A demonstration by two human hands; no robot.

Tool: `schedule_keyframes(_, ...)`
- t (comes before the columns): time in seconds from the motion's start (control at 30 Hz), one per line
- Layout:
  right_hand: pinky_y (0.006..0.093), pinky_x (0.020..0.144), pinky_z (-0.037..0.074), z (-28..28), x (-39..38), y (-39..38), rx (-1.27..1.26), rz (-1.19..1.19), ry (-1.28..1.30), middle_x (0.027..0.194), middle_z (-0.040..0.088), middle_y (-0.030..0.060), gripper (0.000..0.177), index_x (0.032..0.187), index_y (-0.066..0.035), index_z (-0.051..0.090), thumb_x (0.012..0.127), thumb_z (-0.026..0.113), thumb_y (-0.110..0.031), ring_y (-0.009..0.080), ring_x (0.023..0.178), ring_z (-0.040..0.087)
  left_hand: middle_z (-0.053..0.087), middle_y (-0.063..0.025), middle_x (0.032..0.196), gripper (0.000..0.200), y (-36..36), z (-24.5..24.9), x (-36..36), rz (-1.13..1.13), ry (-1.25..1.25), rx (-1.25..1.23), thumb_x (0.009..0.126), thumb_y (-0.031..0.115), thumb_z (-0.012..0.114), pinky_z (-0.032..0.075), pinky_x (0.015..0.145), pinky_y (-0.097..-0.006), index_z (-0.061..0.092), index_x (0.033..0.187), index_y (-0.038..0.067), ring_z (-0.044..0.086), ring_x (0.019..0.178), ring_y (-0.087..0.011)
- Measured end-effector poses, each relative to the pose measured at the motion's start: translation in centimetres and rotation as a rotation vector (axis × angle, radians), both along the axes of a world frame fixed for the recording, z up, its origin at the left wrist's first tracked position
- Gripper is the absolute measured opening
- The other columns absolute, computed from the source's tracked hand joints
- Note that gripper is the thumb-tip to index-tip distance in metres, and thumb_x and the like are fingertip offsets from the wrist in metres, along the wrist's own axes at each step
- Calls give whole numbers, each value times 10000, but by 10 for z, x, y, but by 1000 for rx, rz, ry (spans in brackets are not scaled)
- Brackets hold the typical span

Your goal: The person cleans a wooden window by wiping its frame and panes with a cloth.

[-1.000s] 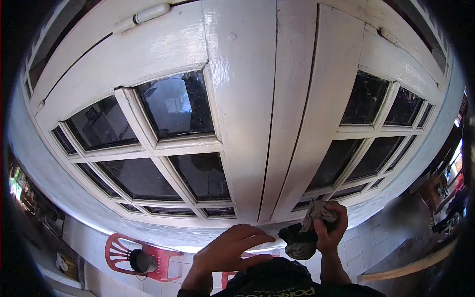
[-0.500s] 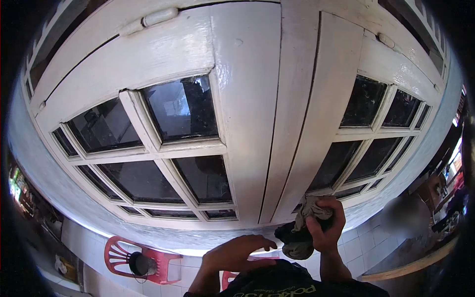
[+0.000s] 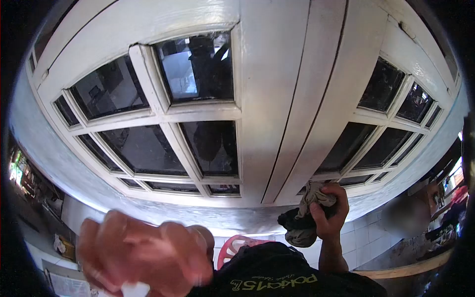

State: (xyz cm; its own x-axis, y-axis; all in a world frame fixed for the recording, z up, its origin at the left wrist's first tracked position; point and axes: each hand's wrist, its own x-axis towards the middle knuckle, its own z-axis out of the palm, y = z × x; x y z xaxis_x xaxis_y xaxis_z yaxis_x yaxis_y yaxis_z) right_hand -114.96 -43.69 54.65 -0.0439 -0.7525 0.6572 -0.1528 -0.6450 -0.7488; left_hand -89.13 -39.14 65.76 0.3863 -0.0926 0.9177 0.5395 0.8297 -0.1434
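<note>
My right hand [image 3: 332,210] grips a crumpled cloth [image 3: 309,213], part beige-grey and part black, with folds hanging below the fingers. It is held in front of the lower edge of the right window shutter [image 3: 316,163]. Close to the camera at the lower left, my left hand [image 3: 143,252] is large and smeared by motion, its fingers looking bent. A small white patch shows under it at the frame's bottom edge; what it is cannot be made out. Behind both hands stands the left shutter [image 3: 267,74], white-painted wood with dark glass panes [image 3: 208,148].
Part of a red plastic chair [image 3: 232,246] shows behind my dark shirt. Pale floor tiles [image 3: 363,242] lie below the wall on the right, near a curved wooden edge [image 3: 405,271]. Cluttered objects line both far sides.
My left hand has swung left and up towards the camera, covering the chair with the dark bucket. The view has tilted down a little. My right hand still holds the cloth.
</note>
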Motion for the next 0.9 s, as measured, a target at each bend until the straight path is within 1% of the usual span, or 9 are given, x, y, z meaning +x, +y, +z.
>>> schedule_keyframes(0.13, 337, 861, 471, -5, -6, 5, 12, -8, 13, 1042, 541, 112, 357, 1100, -33, 541, 769, 675, -29, 176, 952, 568, 493, -100, 1140, 267, 6, 17, -6, -197, 63, -248, 886, 260, 687, 557, 896, -445, 482, 894, 89, 404, 1216, -210)
schedule_keyframes(0.23, 341, 869, 469, -3, -7, 9, 31, -7, -19, 1051, 546, 118, 353, 1095, -40, 542, 768, 674, -29, 181, 965, 568, 483, -102, 1127, 186, 6, 24, -22, -270, 116, -285, 864, 47, 649, 527, 1016, -389, 464, 865, 63, 369, 1237, -225)
schedule_keyframes(0.27, 343, 870, 469, -5, -9, 9, 32, -3, -22, 1055, 547, 120, 352, 1093, -41, 543, 767, 674, -30, 184, 964, 569, 483, -100, 1120, 170, 3, 24, -25, -294, 86, -291, 868, 40, 634, 511, 1034, -368, 466, 867, 64, 371, 1231, -228)
schedule_keyframes(0.37, 349, 874, 471, -6, -12, 9, 21, -7, 2, 1063, 552, 127, 353, 1089, -42, 543, 763, 675, -33, 192, 959, 574, 487, -96, 1101, 136, 9, 9, 8, -399, -144, -242, 884, 61, 605, 444, 1091, -345, 470, 872, 65, 374, 1211, -242)
schedule_keyframes(0.43, 352, 875, 472, -6, -12, 10, 22, -7, 8, 1064, 555, 130, 355, 1088, -41, 542, 760, 677, -35, 197, 959, 578, 494, -97, 1079, 126, 14, 7, 17, -368, -225, -166, 895, 100, 596, 394, 1125, -369, 476, 873, 68, 373, 1199, -248)
schedule_keyframes(0.53, 359, 877, 473, -5, -10, 12, 39, -1, -9, 1061, 559, 132, 359, 1087, -40, 544, 755, 681, -38, 205, 968, 584, 514, -100, 1031, 152, 16, 17, 5, -277, -194, -97, 899, 174, 602, 314, 1160, -450, 490, 860, 78, 379, 1175, -250)
schedule_keyframes(0.67, 368, 880, 473, -10, -12, 10, 38, -7, 1, 1052, 562, 133, 359, 1080, -37, 550, 748, 685, -40, 211, 977, 586, 540, -87, 954, 232, 14, 17, 13, -346, -153, -141, 885, 284, 627, 205, 1175, -552, 514, 812, 95, 412, 1128, -252)
schedule_keyframes(0.83, 371, 883, 473, -10, -9, 10, 49, -16, -8, 1040, 561, 131, 362, 1073, -32, 554, 738, 690, -36, 213, 963, 584, 550, -71, 882, 311, 3, 28, 2, -504, -146, -255, 888, 375, 617, 168, 1171, -570, 530, 766, 102, 444, 1098, -263)
schedule_keyframes(0.9, 370, 881, 475, -11, -10, 10, 45, -26, 10, 1036, 559, 129, 365, 1075, -32, 555, 738, 694, -38, 214, 959, 584, 551, -74, 872, 324, 12, 23, 5, -434, -135, -169, 891, 387, 611, 181, 1166, -559, 533, 763, 100, 464, 1076, -262)
